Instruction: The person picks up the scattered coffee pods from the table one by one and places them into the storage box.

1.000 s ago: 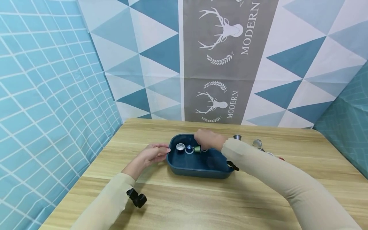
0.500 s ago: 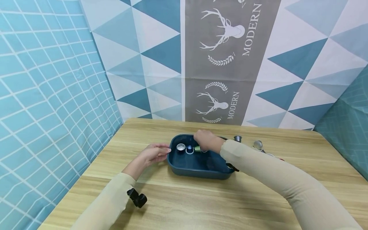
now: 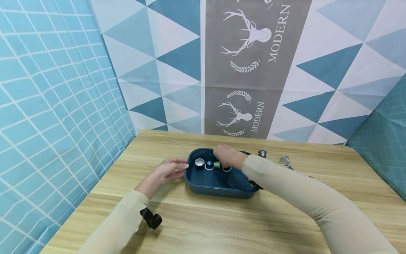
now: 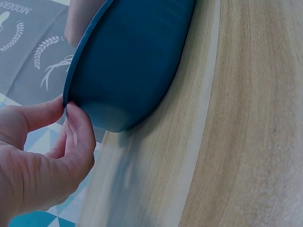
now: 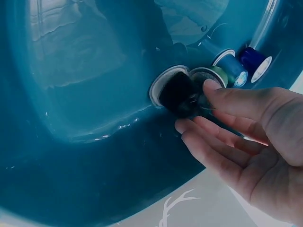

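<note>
Dark blue oval plastic tray (image 3: 219, 185) sits mid-table on the light wooden tabletop (image 3: 222, 222); a row of small coffee capsules lies inside. Its left rim is pinched by the left hand (image 3: 169, 170), thumb and forefinger together. A black capsule with silver rim (image 5: 176, 92) stands on the tray floor; the right hand's (image 3: 226, 155) fingertips (image 5: 213, 87) are seen touching or just beside it, fingers loosely apart. Against the earlier frames, little has changed: that capsule's rim is now more exposed.
</note>
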A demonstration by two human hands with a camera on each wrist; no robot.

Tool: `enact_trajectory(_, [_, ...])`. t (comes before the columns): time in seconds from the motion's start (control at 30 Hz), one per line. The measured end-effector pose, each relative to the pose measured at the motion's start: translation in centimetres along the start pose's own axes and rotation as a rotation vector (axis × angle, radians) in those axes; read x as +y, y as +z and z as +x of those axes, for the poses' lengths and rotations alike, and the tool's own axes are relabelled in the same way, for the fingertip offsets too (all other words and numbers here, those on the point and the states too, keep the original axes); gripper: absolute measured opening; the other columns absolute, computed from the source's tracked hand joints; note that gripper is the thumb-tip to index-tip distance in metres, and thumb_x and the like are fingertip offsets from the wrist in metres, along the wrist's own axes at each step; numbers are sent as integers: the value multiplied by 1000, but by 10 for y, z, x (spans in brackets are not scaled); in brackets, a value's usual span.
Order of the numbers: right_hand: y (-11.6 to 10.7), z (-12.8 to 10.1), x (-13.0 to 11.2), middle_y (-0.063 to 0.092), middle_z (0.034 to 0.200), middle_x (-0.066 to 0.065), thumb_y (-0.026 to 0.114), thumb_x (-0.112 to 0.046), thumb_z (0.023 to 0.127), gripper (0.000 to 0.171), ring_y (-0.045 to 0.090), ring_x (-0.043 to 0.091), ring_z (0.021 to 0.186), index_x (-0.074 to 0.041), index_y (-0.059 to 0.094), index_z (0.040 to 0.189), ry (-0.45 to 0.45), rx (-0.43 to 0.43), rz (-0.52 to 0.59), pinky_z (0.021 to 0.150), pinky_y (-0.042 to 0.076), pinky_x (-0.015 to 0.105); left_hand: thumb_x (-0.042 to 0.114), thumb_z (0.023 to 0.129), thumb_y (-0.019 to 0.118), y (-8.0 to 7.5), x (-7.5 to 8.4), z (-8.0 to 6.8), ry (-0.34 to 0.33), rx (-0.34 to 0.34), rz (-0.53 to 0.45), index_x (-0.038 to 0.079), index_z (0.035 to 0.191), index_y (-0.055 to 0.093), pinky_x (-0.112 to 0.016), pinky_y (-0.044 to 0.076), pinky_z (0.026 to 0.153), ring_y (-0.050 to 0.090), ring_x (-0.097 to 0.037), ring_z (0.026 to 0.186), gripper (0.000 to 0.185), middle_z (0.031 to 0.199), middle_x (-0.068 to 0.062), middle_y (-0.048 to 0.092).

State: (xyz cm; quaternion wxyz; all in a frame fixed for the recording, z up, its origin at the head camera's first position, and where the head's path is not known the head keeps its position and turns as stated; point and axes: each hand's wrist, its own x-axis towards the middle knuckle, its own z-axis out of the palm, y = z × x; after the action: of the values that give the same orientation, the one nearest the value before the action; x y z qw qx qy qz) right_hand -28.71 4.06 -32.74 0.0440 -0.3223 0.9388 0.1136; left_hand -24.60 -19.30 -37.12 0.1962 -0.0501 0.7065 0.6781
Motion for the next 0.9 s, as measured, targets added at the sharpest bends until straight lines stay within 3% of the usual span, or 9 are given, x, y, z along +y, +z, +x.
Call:
enact_trajectory(0.17, [0, 0, 1, 28, 58, -2, 66, 1, 85, 46, 29, 14, 57, -16, 32, 58, -2, -5, -4, 55, 30, 26, 9, 93, 61, 1, 2, -1, 2, -3, 3, -3, 133, 49, -16, 53, 71, 59, -4, 79, 43, 92, 4, 61])
enact_trajectory(0.37, [1, -1, 2, 23, 57, -3, 65, 3, 83, 48, 26, 13, 56, -17, 29, 56, -7, -22, -1, 53, 26, 26, 11, 93, 61, -1, 0, 0, 4, -9, 14, -2, 133, 49, -17, 53, 71, 59, -4, 79, 44, 94, 4, 61])
enact_trajectory(0.53, [-4, -4, 3, 34, 60, -3, 70, 0, 79, 39, 34, 13, 58, -15, 40, 60, -4, -38, 15, 53, 31, 26, 11, 93, 61, -1, -1, 0, 1, -10, 15, -2, 135, 48, -17, 53, 73, 58, -5, 81, 46, 96, 3, 61])
enact_trajectory(0.67, [-12, -11, 6, 58, 78, 1, 76, -7, 77, 17, 49, 14, 70, -9, 59, 79, -12, -19, 23, 62, 47, 27, 11, 94, 61, -1, -1, -1, 4, -3, 17, -2, 135, 48, -17, 53, 72, 59, -5, 81, 46, 96, 3, 61])
enact_trajectory(0.77, [-19, -18, 8, 65, 96, 4, 77, -12, 78, 22, 56, 16, 80, -6, 65, 96, -13, -2, 60, 71, 53, 32, 11, 93, 61, -1, 0, -1, 5, -2, 16, -2, 135, 48, -17, 53, 72, 59, -4, 81, 45, 94, 4, 61])
enact_trajectory(0.9, [-27, -29, 10, 66, 102, 6, 77, -15, 81, 26, 59, 18, 85, -5, 65, 102, -20, 27, 111, 77, 53, 34, 9, 93, 61, 0, 0, 0, 2, -7, 12, -2, 133, 49, -17, 53, 72, 59, -4, 79, 44, 92, 5, 62])
